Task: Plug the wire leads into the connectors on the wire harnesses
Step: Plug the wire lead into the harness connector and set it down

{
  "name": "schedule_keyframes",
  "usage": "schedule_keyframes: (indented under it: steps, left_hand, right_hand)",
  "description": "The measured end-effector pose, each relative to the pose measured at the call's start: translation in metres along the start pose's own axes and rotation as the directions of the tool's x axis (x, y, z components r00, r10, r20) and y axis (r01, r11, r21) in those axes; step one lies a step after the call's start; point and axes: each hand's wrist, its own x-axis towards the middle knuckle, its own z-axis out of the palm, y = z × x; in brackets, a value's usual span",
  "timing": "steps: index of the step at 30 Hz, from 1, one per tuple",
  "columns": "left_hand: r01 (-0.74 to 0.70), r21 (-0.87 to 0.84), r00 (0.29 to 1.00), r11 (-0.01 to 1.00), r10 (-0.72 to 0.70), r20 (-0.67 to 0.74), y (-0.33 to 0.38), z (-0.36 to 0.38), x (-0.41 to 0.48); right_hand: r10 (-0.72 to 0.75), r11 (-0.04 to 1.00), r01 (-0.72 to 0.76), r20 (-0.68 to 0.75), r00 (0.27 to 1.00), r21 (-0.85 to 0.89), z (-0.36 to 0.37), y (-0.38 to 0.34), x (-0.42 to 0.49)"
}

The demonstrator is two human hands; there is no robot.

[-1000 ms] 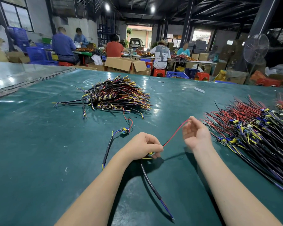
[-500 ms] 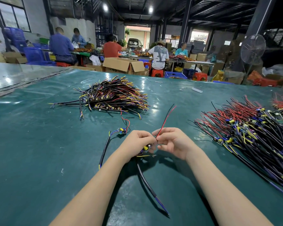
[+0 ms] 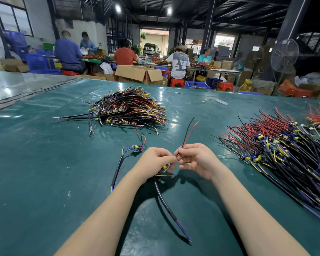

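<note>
My left hand (image 3: 155, 159) grips a small connector board (image 3: 164, 167) with a yellow part; its black sheathed cable (image 3: 164, 204) trails toward me across the green mat. My right hand (image 3: 196, 159) pinches a red and black pair of wire leads (image 3: 187, 133) near their lower end, right beside the board. The leads stick up and away from my fingers. My two hands almost touch. Whether the lead tips sit in the connector is hidden by my fingers.
One finished harness (image 3: 136, 148) with a board lies just left of my hands. A pile of black, yellow and red harnesses (image 3: 129, 109) sits farther back. A large pile of red-leaded boards (image 3: 277, 150) fills the right. People work at tables behind the green mat (image 3: 44, 163).
My right hand has come in from the right with the red and black leads and now meets the left hand at the board. The leads swung upright.
</note>
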Motion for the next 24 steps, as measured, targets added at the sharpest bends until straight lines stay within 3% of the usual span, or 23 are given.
schedule_keyframes:
  steps: [11,18,20,24]
  left_hand:
    - [0.020,0.019,1.000,1.000,-0.020,0.018,-0.0008,-0.0001,0.0006]
    - [0.023,-0.024,1.000,0.999,-0.023,0.010,0.0000,-0.0007,0.0012]
    - [0.020,-0.011,1.000,1.000,-0.019,0.011,-0.0011,0.0004,0.0007]
    - [0.000,0.032,1.000,1.000,0.000,-0.006,-0.0029,0.0020,0.0006]
  right_hand:
    - [-0.040,0.994,0.056,-0.178,0.983,0.089,-0.0086,-0.0016,-0.0005]
    - [-0.009,0.930,0.079,-0.193,0.981,0.360,-0.0007,0.0002,0.0005]
    - [-0.006,0.940,0.070,-0.191,0.982,0.335,-0.0014,0.0006,-0.0008]
    - [0.015,0.996,-0.004,-0.129,0.992,0.085,-0.0010,0.0008,-0.0039]
